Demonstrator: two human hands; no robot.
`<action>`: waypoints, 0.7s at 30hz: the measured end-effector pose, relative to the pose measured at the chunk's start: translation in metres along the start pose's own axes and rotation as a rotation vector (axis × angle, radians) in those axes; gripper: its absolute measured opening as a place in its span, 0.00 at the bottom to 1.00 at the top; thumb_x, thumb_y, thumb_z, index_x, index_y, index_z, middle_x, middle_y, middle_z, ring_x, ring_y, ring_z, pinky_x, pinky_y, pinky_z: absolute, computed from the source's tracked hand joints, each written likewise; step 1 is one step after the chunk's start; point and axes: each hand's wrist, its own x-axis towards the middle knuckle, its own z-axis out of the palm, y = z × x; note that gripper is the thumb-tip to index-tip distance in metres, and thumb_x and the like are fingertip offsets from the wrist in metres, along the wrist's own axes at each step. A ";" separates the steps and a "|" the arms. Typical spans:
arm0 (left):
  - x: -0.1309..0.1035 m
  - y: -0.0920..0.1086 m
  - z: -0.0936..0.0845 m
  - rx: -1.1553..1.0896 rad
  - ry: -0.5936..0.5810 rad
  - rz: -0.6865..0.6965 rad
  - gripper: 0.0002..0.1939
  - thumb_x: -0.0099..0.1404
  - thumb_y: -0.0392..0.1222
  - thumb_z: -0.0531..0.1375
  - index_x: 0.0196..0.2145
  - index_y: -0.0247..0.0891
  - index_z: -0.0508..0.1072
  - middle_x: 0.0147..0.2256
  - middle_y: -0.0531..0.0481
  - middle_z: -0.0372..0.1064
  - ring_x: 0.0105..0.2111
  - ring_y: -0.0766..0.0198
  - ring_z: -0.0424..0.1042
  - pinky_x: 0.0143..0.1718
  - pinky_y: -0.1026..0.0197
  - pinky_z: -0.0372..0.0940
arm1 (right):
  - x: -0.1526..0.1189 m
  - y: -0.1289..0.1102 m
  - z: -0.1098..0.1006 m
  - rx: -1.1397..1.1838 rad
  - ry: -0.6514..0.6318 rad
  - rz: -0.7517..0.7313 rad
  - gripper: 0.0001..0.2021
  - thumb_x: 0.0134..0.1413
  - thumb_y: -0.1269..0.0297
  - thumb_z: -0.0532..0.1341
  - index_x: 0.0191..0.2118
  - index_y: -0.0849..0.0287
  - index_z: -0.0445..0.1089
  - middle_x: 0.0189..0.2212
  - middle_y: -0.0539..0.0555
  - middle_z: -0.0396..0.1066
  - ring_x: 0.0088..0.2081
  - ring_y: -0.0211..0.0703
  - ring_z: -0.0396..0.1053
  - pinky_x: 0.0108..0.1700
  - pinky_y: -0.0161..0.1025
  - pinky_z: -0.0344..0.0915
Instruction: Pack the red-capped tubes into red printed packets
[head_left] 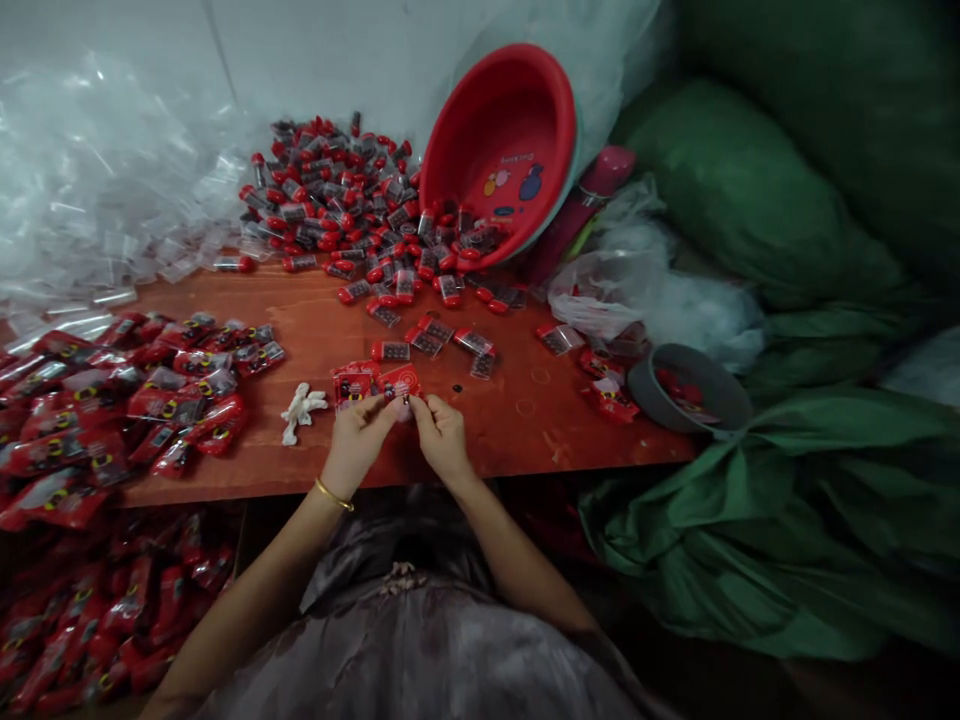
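At the table's front edge, my left hand (361, 438) and my right hand (445, 438) meet with fingertips pinched together. Between them is a small, partly clear piece with a dark spot (406, 402); the fingers hide most of it, so I cannot make out its kind. Right behind the fingertips lie red printed packets (355, 380), and I cannot tell whether either hand touches them. Small clear tubes with red caps and dark contents (391, 351) lie just beyond. A crumpled white scrap (303, 410) rests left of my left hand.
Filled red packets (187, 390) heap up at left, beside clear plastic sleeves (135, 200). A pile of red-capped tubes (330, 190) reaches a tilted red basin (551, 110). At right stand a grey bowl (645, 385), plastic bags (615, 280) and green sacks (795, 520).
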 end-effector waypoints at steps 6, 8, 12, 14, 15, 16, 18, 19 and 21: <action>-0.002 0.010 0.015 -0.420 -0.003 -0.382 0.21 0.32 0.49 0.74 0.21 0.34 0.74 0.20 0.55 0.70 0.20 0.72 0.65 0.26 0.67 0.65 | -0.003 0.005 -0.013 -0.219 0.053 -0.123 0.19 0.59 0.58 0.51 0.19 0.56 0.52 0.15 0.43 0.51 0.19 0.32 0.51 0.24 0.32 0.48; -0.003 0.012 0.018 -0.453 0.019 -0.421 0.22 0.31 0.48 0.74 0.24 0.34 0.75 0.22 0.54 0.71 0.21 0.71 0.67 0.26 0.66 0.65 | -0.002 0.007 -0.014 -0.250 0.062 -0.139 0.18 0.60 0.59 0.50 0.20 0.56 0.54 0.16 0.44 0.52 0.20 0.32 0.52 0.25 0.32 0.49; -0.002 0.010 0.022 -0.469 0.063 -0.433 0.22 0.30 0.47 0.74 0.23 0.34 0.74 0.21 0.55 0.69 0.20 0.72 0.66 0.25 0.67 0.64 | -0.001 0.010 -0.012 -0.297 0.056 -0.177 0.16 0.61 0.61 0.50 0.22 0.56 0.58 0.17 0.45 0.56 0.20 0.34 0.54 0.25 0.33 0.50; 0.001 0.010 0.022 -0.471 0.077 -0.411 0.22 0.30 0.47 0.74 0.21 0.34 0.72 0.20 0.55 0.68 0.20 0.72 0.65 0.26 0.66 0.64 | 0.000 0.010 -0.010 -0.336 0.041 -0.204 0.16 0.62 0.61 0.49 0.22 0.56 0.59 0.18 0.46 0.59 0.21 0.35 0.56 0.27 0.33 0.52; 0.002 0.010 0.022 -0.472 0.087 -0.395 0.21 0.30 0.47 0.74 0.19 0.33 0.71 0.20 0.56 0.67 0.20 0.72 0.65 0.27 0.66 0.64 | 0.002 0.009 -0.011 -0.356 0.022 -0.220 0.17 0.62 0.60 0.49 0.23 0.56 0.61 0.18 0.47 0.60 0.22 0.36 0.58 0.28 0.33 0.54; 0.004 0.010 0.021 -0.472 0.103 -0.381 0.22 0.30 0.47 0.74 0.18 0.33 0.69 0.19 0.56 0.67 0.20 0.72 0.65 0.27 0.66 0.64 | 0.006 0.009 -0.013 -0.373 -0.003 -0.238 0.17 0.63 0.60 0.48 0.24 0.57 0.62 0.19 0.48 0.62 0.23 0.37 0.60 0.29 0.34 0.56; 0.008 0.012 0.017 -0.470 0.137 -0.373 0.23 0.29 0.49 0.74 0.16 0.33 0.67 0.19 0.56 0.66 0.21 0.72 0.66 0.28 0.66 0.64 | 0.020 0.010 -0.021 -0.425 -0.058 -0.276 0.19 0.64 0.61 0.44 0.28 0.57 0.66 0.23 0.51 0.68 0.29 0.39 0.65 0.35 0.35 0.59; 0.009 0.013 0.015 -0.468 0.148 -0.374 0.24 0.28 0.50 0.74 0.16 0.33 0.67 0.19 0.55 0.67 0.22 0.71 0.66 0.28 0.66 0.64 | 0.031 0.011 -0.028 -0.475 -0.067 -0.281 0.19 0.65 0.62 0.43 0.31 0.58 0.68 0.27 0.53 0.70 0.33 0.40 0.67 0.39 0.36 0.60; 0.011 0.016 0.010 -0.469 0.159 -0.367 0.25 0.28 0.51 0.74 0.17 0.33 0.67 0.20 0.55 0.68 0.23 0.71 0.68 0.30 0.66 0.65 | 0.057 0.017 -0.044 -0.684 -0.013 -0.231 0.18 0.64 0.60 0.45 0.36 0.59 0.70 0.37 0.58 0.73 0.42 0.45 0.67 0.48 0.43 0.58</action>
